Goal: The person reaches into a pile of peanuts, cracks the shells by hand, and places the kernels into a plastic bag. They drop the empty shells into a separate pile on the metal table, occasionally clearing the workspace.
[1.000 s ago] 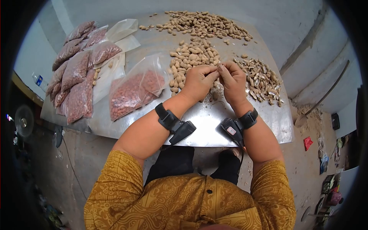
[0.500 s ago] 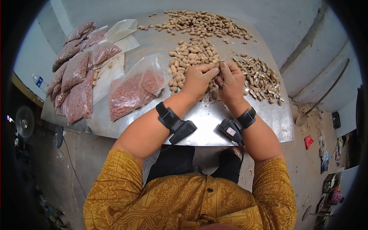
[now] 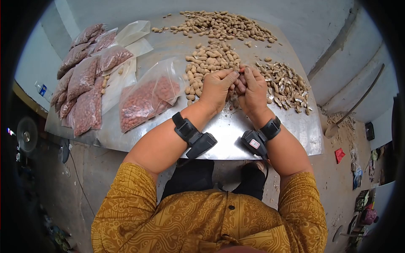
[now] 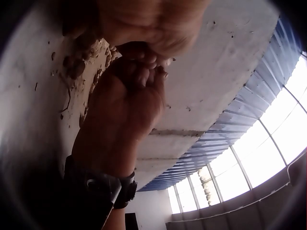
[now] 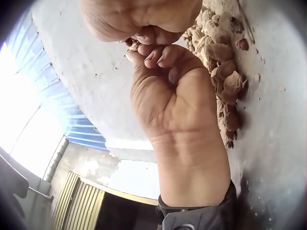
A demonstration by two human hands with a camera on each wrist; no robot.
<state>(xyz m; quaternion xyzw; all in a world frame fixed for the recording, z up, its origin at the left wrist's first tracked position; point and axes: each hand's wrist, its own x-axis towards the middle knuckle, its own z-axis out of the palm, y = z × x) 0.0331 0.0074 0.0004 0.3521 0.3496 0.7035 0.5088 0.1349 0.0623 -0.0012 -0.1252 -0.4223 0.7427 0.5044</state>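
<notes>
Over the metal table (image 3: 219, 135), the left hand (image 3: 216, 89) and right hand (image 3: 255, 93) meet fingertip to fingertip. Between them they pinch a small peanut; its red kernel (image 3: 241, 70) shows at the tips in the head view. In the right wrist view a bit of pale peanut shell (image 5: 133, 46) sticks out at the left thumb tip, while curled fingers hide the rest. Unshelled peanuts (image 3: 206, 61) lie just beyond the left hand. A heap of broken shells (image 3: 289, 86) is beside the right hand.
A larger heap of unshelled peanuts (image 3: 230, 26) covers the table's far side. To the left stands an open clear bag of red kernels (image 3: 145, 105), with several filled bags (image 3: 84, 78) stacked behind it. A shovel (image 3: 331, 132) leans at the right wall.
The fingertips have shifted slightly, and the right hand has turned a little inward. A red kernel now shows between the fingertips. Bags and heaps are unchanged.
</notes>
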